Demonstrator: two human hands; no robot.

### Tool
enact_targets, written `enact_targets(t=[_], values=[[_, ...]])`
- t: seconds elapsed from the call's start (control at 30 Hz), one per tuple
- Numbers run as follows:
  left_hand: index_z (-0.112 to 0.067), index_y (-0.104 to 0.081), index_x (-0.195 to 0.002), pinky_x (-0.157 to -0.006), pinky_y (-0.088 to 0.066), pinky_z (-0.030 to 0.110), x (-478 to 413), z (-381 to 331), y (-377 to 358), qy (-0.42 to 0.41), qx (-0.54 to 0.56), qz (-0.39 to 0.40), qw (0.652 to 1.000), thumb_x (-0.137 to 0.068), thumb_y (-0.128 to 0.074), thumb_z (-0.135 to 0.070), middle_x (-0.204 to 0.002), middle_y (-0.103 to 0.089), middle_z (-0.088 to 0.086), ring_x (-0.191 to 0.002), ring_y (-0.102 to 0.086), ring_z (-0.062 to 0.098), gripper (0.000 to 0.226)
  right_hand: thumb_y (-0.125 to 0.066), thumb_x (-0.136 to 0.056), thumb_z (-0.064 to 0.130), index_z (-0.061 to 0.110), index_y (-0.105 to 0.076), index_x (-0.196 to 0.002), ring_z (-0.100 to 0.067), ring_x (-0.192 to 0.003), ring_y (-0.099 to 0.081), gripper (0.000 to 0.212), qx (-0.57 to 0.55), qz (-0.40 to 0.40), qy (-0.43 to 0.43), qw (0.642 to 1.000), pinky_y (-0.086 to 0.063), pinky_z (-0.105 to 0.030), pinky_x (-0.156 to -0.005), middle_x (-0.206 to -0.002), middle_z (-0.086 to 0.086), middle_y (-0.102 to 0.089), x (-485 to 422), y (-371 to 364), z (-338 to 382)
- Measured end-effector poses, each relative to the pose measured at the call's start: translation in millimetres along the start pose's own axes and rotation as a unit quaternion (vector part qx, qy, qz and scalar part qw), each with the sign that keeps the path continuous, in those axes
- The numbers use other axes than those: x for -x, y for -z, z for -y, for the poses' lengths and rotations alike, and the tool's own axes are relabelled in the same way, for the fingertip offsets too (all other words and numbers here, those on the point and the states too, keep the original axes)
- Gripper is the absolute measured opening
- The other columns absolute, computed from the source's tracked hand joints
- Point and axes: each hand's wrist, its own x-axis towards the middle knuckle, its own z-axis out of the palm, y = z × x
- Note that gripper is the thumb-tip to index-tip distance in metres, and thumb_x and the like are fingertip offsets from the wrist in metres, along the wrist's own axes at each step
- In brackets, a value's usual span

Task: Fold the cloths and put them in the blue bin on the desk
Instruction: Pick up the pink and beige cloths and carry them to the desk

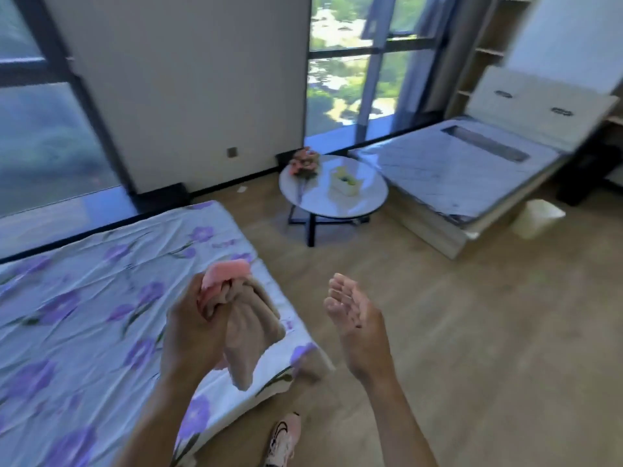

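Note:
My left hand (192,332) is closed around a bunch of cloths: a pink cloth (226,276) sticks out above the fingers and a tan cloth (247,338) hangs folded below them. I hold them over the right edge of the bed. My right hand (354,321) is a little to the right, over the floor, palm up, fingers spread and holding nothing. No blue bin and no desk are in view.
A bed with a white, purple-flowered sheet (84,315) fills the lower left. A round white table (333,193) with pink flowers and a yellow box stands ahead. A bare mattress on a frame (465,173) lies at right. Wooden floor between; my shoe (283,439) below.

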Motion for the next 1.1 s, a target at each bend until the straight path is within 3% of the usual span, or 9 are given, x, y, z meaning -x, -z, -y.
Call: enact_targets(t=[0.13,0.23,0.3,0.5,0.77,0.93,1.1], values=[[-0.032,-0.065,-0.098,-0.077,-0.057,0.043,-41,-25,-79,-0.034,0.039,0.113,0.992,-0.073,-0.064,-0.034,-0.085,-0.071,-0.008,-0.082,-0.068,0.021,0.025,-0.067,-0.084,0.042,0.028,-0.060,-0.130,0.000,-0.117,-0.062,0.049,-0.006,-0.114,-0.017,0.993,-0.049,-0.030,-0.104,-0.124,0.009,-0.067,-38,51,-9],[-0.035,-0.066,-0.094,-0.073,-0.055,0.028,-65,-53,-133,-0.087,0.063,0.183,0.977,-0.076,-0.069,-0.013,-0.084,-0.072,-0.011,-0.075,-0.067,0.004,0.028,-0.069,-0.090,0.030,0.024,-0.060,-0.131,0.002,-0.114,-0.063,0.042,-0.002,-0.179,-0.026,0.984,-0.050,-0.027,-0.101,-0.123,0.009,-0.067,-68,83,-11],[-0.032,-0.068,-0.099,-0.069,-0.050,0.013,-83,-67,-167,-0.116,0.060,0.235,0.963,-0.078,-0.068,0.004,-0.087,-0.073,-0.012,-0.079,-0.068,0.005,0.042,-0.068,-0.093,0.022,0.024,-0.061,-0.130,0.003,-0.113,-0.063,0.038,-0.002,-0.223,-0.028,0.974,-0.050,-0.024,-0.100,-0.122,0.010,-0.068,-87,105,-10],[-0.032,-0.066,-0.099,-0.073,-0.054,0.022,-125,-122,-263,-0.169,0.073,0.350,0.918,-0.081,-0.065,0.001,-0.088,-0.072,-0.009,-0.083,-0.069,0.008,0.038,-0.067,-0.093,0.016,0.030,-0.062,-0.120,0.001,-0.109,-0.065,0.031,-0.004,-0.354,-0.033,0.935,-0.050,-0.018,-0.093,-0.120,0.008,-0.069,-125,171,-16],[-0.028,-0.066,-0.095,-0.070,-0.054,0.024,-139,-194,-390,-0.203,0.090,0.427,0.877,-0.082,-0.063,0.002,-0.083,-0.072,-0.001,-0.079,-0.069,0.012,0.033,-0.067,-0.093,0.014,0.022,-0.062,-0.123,0.002,-0.106,-0.065,0.031,0.000,-0.472,-0.033,0.881,-0.048,-0.010,-0.086,-0.120,0.008,-0.067,-149,275,-28],[-0.020,-0.063,-0.091,-0.070,-0.055,0.045,-135,-234,-475,-0.219,0.091,0.452,0.860,-0.082,-0.064,0.001,-0.079,-0.069,0.006,-0.077,-0.066,0.025,0.023,-0.067,-0.093,0.016,0.025,-0.060,-0.124,0.003,-0.108,-0.064,0.033,0.004,-0.502,-0.021,0.864,-0.048,-0.011,-0.088,-0.123,0.010,-0.066,-178,359,-41],[-0.029,-0.066,-0.093,-0.064,-0.051,0.019,-126,-291,-564,-0.226,0.095,0.464,0.851,-0.082,-0.060,0.005,-0.081,-0.071,-0.002,-0.075,-0.066,0.010,0.036,-0.067,-0.093,0.022,0.030,-0.058,-0.126,0.001,-0.113,-0.062,0.035,0.032,-0.510,-0.015,0.860,-0.049,-0.024,-0.101,-0.125,0.013,-0.065,-215,465,-42]])
